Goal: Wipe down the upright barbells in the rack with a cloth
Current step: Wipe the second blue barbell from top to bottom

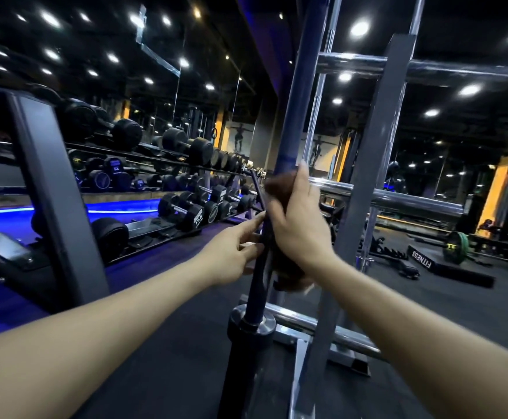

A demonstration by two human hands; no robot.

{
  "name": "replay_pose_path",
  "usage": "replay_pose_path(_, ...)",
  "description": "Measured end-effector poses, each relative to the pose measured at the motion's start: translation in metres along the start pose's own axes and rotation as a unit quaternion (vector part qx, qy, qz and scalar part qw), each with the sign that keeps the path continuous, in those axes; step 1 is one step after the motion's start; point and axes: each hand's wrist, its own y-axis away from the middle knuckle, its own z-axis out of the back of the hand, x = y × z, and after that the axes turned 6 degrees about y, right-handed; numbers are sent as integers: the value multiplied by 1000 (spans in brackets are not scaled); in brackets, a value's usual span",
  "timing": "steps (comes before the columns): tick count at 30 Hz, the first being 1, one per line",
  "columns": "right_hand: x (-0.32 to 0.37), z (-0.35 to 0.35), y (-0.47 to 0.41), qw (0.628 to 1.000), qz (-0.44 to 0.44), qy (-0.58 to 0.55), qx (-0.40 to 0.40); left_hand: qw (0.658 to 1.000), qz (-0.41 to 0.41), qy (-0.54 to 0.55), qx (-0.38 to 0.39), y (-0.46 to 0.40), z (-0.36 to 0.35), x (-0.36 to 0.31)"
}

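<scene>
Your right hand is wrapped around the dark blue upright barbell with a brown cloth bunched under the palm, fingers curled round bar and cloth together. Your left hand sits just below and toward 9 o'clock of it, fingertips pinching the shaft to steady it. The bar stands near the centre of your view, leaning slightly toward 1 o'clock, its lower sleeve seated at the foot of the chrome rack.

To do this stroke well, keep the cloth closed all the way round the shaft — not only on the side facing you — so the far side gets cleaned too. Run it in long passes along the bar, giving your wrist a small twist as you go. I judge that the left hand's job is only to stop the bar from rocking or spinning; hold it lightly, and keep it out of the cloth's path or shift it before each downward pass. Part of the cloth hangs loose below your right palm at 6 o'clock — gather it in so it does not snag on the collar.

A second, chrome barbell stands just beside this one toward 3 o'clock and waits its turn. The dumbbell racks at 9 o'clock are well apart and need no attention.
</scene>
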Motion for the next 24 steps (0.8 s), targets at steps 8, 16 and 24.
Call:
replay_pose_path(8,-5,-19,5,996,14,-60,-67,1000,-10,20,0,-3,7,15)
replay_pose_path(16,-6,-6,2,999,11,-29,-17,1000,15,20,-13,3,2,6)
replay_pose_path(24,-16,-33,31,996,20,-55,-68,1000,-19,8,-7,5,6,23)
